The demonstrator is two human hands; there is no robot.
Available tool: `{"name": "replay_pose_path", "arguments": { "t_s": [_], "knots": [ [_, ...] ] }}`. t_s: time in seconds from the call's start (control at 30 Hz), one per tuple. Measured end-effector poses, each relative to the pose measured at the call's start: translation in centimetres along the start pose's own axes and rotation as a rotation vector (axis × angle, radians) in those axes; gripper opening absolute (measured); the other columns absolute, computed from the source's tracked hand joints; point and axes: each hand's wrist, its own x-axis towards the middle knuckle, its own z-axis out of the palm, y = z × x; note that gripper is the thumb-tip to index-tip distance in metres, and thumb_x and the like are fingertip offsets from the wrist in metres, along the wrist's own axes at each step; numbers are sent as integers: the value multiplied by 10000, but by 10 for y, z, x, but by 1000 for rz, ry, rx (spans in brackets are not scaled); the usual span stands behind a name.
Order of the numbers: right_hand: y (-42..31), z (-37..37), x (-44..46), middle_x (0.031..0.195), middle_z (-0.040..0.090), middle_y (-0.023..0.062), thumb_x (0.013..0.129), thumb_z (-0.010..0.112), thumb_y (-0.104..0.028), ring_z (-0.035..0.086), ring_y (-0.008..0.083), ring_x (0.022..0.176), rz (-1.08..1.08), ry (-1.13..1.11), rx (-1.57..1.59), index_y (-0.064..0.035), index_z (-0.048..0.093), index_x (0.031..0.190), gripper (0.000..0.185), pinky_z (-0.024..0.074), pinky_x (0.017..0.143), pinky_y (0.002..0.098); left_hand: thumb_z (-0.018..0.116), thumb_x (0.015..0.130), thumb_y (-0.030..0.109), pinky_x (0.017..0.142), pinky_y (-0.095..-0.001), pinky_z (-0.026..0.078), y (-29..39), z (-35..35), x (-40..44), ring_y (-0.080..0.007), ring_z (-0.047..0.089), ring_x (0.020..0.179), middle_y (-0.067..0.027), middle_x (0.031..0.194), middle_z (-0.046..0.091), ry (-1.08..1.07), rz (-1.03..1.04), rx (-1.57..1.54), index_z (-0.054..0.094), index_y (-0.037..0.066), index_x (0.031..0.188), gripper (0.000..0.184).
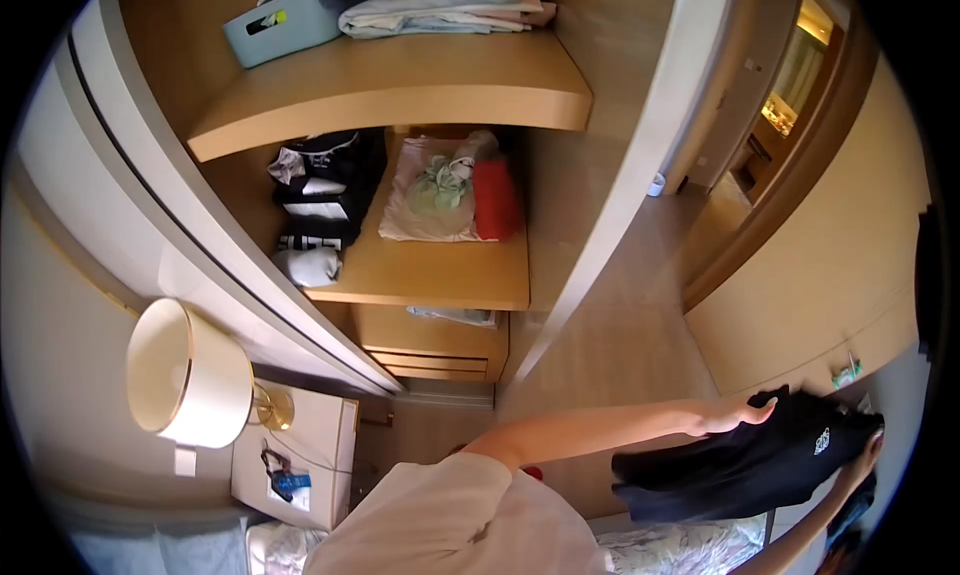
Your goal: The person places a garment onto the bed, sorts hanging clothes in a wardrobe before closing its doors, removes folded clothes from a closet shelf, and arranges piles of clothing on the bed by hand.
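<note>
A black T-shirt (740, 460) with a small white emblem hangs stretched out at the lower right. My left hand (735, 415) reaches across to its upper edge and is closed on the fabric, with the thumb showing on top. On the far right side of the shirt, my right hand (862, 460) grips the cloth near the emblem. Some fingers of both hands are hidden by the fabric.
An open wardrobe (390, 105) ahead holds folded clothes (440, 15) and a blue-grey basket (283, 27). A lamp (190, 375) stands on a nightstand (340, 455) at left. Patterned bedding (690, 550) lies below the shirt; a doorway (740, 175) opens at upper right.
</note>
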Motion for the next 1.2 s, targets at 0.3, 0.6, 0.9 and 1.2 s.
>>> {"name": "replay_pose_path", "arguments": {
  "t_s": [0.3,0.6,0.9,1.2],
  "knots": [
    [72,224,-218,1449,389,90,991,440,-384,426,250,1278,806,-837,814,-54,324,1448,575,390,1049,372,615,858,535,691,-309,428,0,-50,87,-129,569,725,-89,760,664,341,-136,457,693,-12,944,559],
    [-130,272,-90,1024,662,119,537,866,-135,653,200,901,-185,-498,356,4,636,1030,561,511,822,352,690,865,236,827,-312,493,74,-80,99,-129,610,932,-64,1055,649,580,576,559,610,0,1178,400],
    [-127,329,30,1052,651,138,605,827,-125,633,214,969,-439,-255,-227,23,601,1121,582,492,880,347,633,900,196,862,-301,462,107,-150,203,-106,574,965,-47,1071,633,676,735,243,599,17,1190,343],
    [33,529,225,1188,610,91,863,670,-263,565,190,1107,577,-519,960,-19,507,1268,500,435,968,335,553,966,258,959,-289,421,136,-371,420,-130,566,1063,-35,1158,611,672,258,-149,570,-4,1213,360]
  ]
}}
